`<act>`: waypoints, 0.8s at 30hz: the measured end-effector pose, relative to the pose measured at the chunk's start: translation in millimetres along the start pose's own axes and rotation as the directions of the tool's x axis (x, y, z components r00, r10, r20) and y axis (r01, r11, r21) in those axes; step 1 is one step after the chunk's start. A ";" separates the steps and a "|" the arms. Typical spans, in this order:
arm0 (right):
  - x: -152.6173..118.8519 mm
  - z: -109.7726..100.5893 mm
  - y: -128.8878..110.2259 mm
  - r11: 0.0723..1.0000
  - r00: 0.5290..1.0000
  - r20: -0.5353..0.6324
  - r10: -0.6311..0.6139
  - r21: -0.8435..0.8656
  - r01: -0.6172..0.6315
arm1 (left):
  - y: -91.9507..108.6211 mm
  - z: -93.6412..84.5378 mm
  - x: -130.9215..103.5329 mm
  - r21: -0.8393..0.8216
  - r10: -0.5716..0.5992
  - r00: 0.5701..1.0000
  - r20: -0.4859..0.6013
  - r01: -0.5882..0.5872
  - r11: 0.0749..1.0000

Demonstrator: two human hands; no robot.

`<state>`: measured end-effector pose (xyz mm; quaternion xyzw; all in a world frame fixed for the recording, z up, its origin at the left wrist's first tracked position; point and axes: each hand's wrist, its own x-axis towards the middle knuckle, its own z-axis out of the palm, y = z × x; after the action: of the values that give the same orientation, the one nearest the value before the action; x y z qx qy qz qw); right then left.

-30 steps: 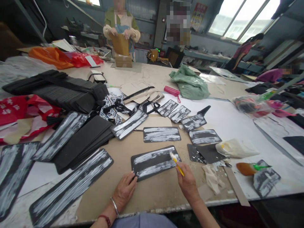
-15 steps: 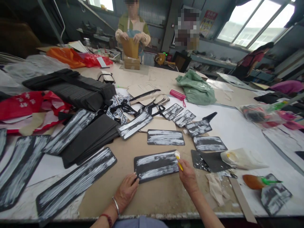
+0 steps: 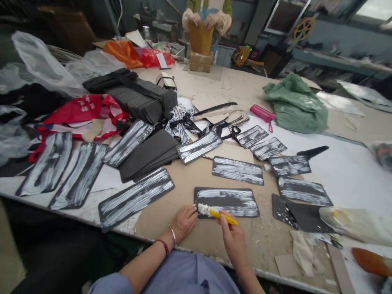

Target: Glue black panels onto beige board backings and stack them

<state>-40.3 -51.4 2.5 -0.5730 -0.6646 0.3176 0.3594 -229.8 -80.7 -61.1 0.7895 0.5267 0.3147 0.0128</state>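
Observation:
A black rectangular panel (image 3: 226,200) streaked with white paste lies flat in front of me. My left hand (image 3: 184,223) is closed at the panel's lower left corner, its fingertips on the edge. A brush with a yellow handle (image 3: 215,213) is gripped in my right hand (image 3: 233,239). Its paste-laden white bristles touch the panel's left end, close to my left fingertips. Another streaked panel (image 3: 237,170) lies just beyond, and a longer one (image 3: 137,200) to the left. Bare black panels (image 3: 148,153) are stacked behind that.
Several streaked panels lie around the table. At right are a paste-smeared plastic bag (image 3: 352,220) and a scrap of cloth (image 3: 303,253). Farther back are bundled black pieces (image 3: 137,100), a pink pouch (image 3: 261,112) and a green bag (image 3: 297,104). Across the table, a person holds a brown piece (image 3: 200,38).
My right hand has carried the brush from the panel's right end to its left end. The panel now lies straighter. The view has tilted down and swung left.

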 end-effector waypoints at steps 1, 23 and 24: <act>0.9 1.7 3.2 1.000 1.000 -0.004 0.031 0.005 -0.031 | 0.2 -0.2 0.0 -0.001 0.005 1.000 -0.006 -0.005 1.000; 35.5 8.9 -8.9 0.979 0.988 -0.052 0.146 0.154 -0.137 | 1.3 2.5 -3.0 0.009 -0.010 1.000 -0.018 0.010 1.000; 40.2 7.8 -1.4 0.961 0.980 -0.042 0.193 0.210 -0.180 | 1.3 2.0 -2.6 0.014 -0.005 1.000 -0.022 0.005 1.000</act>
<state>-51.1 -11.8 4.0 -0.6026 -0.5599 0.3987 0.4055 -228.4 -82.8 -63.5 0.7849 0.5309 0.3194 0.0022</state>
